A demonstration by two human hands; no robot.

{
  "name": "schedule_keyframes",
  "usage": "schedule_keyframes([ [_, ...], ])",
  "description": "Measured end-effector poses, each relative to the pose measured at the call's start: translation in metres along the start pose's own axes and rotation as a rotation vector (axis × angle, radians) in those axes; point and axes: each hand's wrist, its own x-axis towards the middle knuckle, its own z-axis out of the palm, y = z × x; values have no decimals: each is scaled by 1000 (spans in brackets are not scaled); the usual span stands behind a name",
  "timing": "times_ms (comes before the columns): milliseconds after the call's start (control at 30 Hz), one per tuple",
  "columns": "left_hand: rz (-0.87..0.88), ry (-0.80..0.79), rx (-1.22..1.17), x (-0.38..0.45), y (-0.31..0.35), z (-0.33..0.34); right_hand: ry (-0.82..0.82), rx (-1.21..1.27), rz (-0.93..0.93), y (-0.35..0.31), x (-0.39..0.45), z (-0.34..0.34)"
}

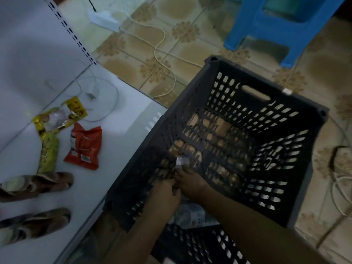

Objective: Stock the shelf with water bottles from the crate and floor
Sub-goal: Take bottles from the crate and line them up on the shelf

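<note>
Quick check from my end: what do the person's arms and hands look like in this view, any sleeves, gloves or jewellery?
Both forearms are bare as far as the frame shows, with no sleeve in view. The left hand and right hand wear no gloves. I see no watch, ring or bracelet, though the picture is dim and slightly blurred, so something small could be missed.

The small clear object (182, 161) at the fingers (179, 173) is too blurred to identify.

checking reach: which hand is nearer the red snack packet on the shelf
Left. The left hand is inside the crate, on the side toward the red snack packet; the right hand lies farther right.
</note>
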Motion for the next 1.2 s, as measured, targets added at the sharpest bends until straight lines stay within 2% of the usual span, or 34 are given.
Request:
schedule_keyframes([
  [100, -26, -21, -5, 11, -5, 8, 150, -126, -84, 9, 14, 21],
  [200, -65, -12, -21, 14, -5, 9, 308, 5, -87, 21, 0, 17],
  [300, -89, -16, -117, 8, 7, 2, 256, 157, 131, 37, -19, 9],
  [433, -35, 39, -161, -14, 26, -19, 191, 535, 460, 57, -64, -9],
  [500, 17, 56, -154, -32, 33, -28, 276, 716, 554, 59, -91, -25],
  [600, 52, 75, -192, -63, 49, -43, 507, 1014, 586, 55, -135, -62],
  [733, 106, 154, -297, -109, 85, -75, 698, 1324, 517, 33, -197, -131],
  [833, 208, 216, -439, -148, 109, -108, 817, 1407, 411, 13, -239, -185],
  [1033, 364, 401, -680, -255, 138, -178, 1026, 1335, 230, -45, -322, -292],
  [1200, 490, 549, -594, -348, 136, -226, 1175, 1240, 125, -105, -371, -361],
])
